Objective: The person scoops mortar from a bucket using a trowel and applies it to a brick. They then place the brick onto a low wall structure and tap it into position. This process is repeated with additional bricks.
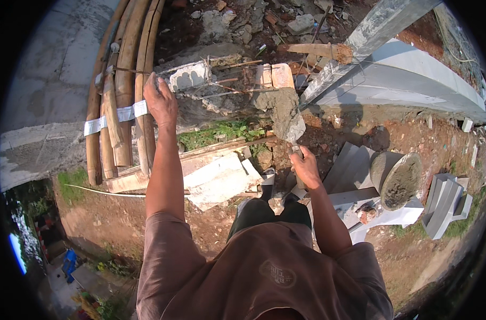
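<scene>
My right hand (305, 166) is closed round the handle of a trowel (296, 130), whose blade points away from me. Wet grey mortar (283, 106) lies at the blade and on the wall top, just in front of two reddish bricks (273, 76). Farther left, my left hand (162, 101) has its fingers bent round the end of a thin rusty steel rod (134, 70); the fingertips partly hide the grip. Beside that hand are a pale concrete block (188, 76) and more thin rods (229, 92) along the rough wall top.
Bamboo poles (128, 85) stand at the left. A grey post (360, 45) slants at the far right. A round container of mortar (402, 181) sits among grey blocks (355, 165) on my right. Pale boards (219, 178) lie by my feet, and rubble (301, 24) covers the far ground.
</scene>
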A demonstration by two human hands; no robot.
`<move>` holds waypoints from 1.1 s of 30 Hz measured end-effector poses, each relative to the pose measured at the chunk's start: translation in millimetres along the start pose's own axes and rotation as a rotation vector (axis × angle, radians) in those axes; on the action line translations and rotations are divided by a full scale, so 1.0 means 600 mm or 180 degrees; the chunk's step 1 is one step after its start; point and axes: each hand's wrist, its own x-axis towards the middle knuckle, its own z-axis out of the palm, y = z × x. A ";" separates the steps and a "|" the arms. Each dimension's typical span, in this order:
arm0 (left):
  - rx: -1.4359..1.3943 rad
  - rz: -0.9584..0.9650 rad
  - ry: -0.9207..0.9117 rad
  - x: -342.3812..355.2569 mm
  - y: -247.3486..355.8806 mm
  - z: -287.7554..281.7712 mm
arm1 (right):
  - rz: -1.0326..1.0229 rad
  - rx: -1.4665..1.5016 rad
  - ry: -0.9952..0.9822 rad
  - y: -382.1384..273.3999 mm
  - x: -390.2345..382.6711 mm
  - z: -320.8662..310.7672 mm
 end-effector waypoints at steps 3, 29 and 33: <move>-0.0212 0.0154 -0.0097 0.043 0.026 -0.045 | -0.0663 -0.1109 0.0888 -0.066 0.069 0.092; 0.1215 -0.1184 -0.1476 0.121 -0.181 -0.231 | -0.0173 -0.1004 0.0736 -0.068 0.213 0.182; 0.1083 -0.1295 -0.1442 0.119 -0.190 -0.234 | 0.0083 -0.0866 0.0727 -0.086 0.201 0.163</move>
